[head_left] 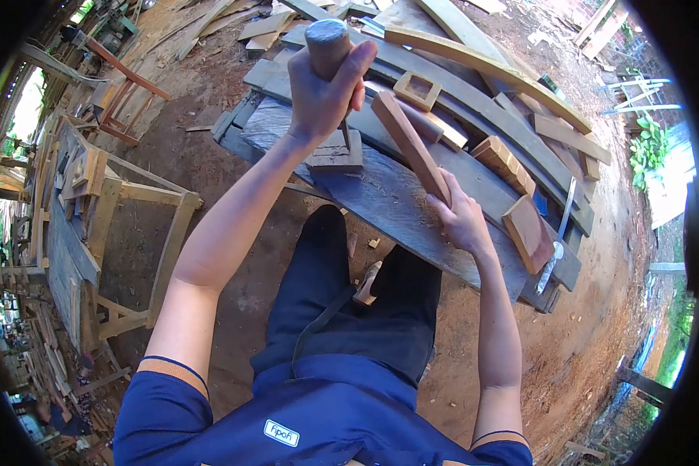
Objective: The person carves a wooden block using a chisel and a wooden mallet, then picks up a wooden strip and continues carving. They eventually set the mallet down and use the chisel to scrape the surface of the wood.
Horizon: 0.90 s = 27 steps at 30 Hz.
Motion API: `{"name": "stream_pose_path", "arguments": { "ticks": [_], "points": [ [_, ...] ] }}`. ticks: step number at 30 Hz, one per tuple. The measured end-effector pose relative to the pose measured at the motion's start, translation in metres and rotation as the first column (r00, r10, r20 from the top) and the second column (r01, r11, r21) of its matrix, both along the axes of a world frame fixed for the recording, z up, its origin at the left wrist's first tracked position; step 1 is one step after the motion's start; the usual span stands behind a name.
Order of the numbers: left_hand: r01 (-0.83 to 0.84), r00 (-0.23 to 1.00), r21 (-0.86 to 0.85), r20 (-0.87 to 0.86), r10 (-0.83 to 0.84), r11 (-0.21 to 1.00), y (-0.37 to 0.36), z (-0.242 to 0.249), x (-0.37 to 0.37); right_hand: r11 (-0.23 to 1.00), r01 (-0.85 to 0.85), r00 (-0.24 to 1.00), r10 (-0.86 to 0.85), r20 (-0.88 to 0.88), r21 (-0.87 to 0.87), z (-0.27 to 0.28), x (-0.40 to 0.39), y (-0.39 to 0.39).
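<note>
Left of the small wooden block (335, 158), stacked frames (93, 225) stand on the dirt floor (582, 342). The left hand (326, 85) is clamped round a chisel handle (326, 43), its blade standing on that block, which lies on the plank table (396, 210). Right of the block, the right hand (460, 221) grips a wooden mallet stick (410, 144): chiselling seems under way, the next strike needing a steady upright chisel.

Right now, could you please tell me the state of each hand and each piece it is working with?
Left hand: closed around the chisel handle, upright.
Right hand: gripping the wooden stick, raised and tilted.
Small wood block: flat on the plank, under the chisel.
</note>
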State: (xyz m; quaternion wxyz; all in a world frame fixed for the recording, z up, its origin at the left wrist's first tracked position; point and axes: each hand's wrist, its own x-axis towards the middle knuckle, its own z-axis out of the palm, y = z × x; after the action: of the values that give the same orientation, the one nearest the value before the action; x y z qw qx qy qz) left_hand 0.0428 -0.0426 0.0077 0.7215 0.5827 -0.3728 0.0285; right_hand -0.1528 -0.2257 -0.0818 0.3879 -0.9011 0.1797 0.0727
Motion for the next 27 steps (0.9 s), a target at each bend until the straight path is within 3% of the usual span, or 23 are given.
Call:
{"name": "stream_pose_path", "arguments": {
  "ticks": [18, 20, 22, 24, 26, 27],
  "points": [
    [-0.149, 0.988, 0.048, -0.027, 0.150, 0.988, -0.020, -0.003, -0.007, 1.000, 0.011, 1.000, -0.011, 0.010, 0.024, 0.003, 0.001, 0.002],
    [-0.255, 0.922, -0.027, 0.295, 0.251, 0.967, -0.031, -0.008, -0.014, 1.000, 0.023, 1.000, -0.023, 0.001, 0.008, 0.002, 0.000, 0.002],
    [-0.095, 0.960, 0.022, 0.268, 0.086, 0.995, -0.039, -0.010, -0.029, 0.999, 0.005, 0.999, -0.003, 0.050, -0.036, 0.003, -0.002, 0.004],
    [-0.126, 0.885, 0.169, 0.463, 0.034, 0.978, -0.040, -0.011, -0.038, 0.967, 0.101, 0.992, -0.117, 0.055, 0.234, 0.013, -0.008, 0.008],
    [-0.152, 0.877, 0.114, 0.473, 0.081, 0.982, -0.051, -0.024, -0.048, 0.978, 0.028, 0.928, -0.102, 0.358, 0.205, 0.005, -0.018, -0.003],
    [-0.130, 0.877, 0.103, 0.477, 0.066, 0.986, -0.052, -0.025, -0.055, 0.943, 0.141, 0.913, -0.242, 0.329, 0.302, 0.024, -0.026, 0.000]
  ]
}}
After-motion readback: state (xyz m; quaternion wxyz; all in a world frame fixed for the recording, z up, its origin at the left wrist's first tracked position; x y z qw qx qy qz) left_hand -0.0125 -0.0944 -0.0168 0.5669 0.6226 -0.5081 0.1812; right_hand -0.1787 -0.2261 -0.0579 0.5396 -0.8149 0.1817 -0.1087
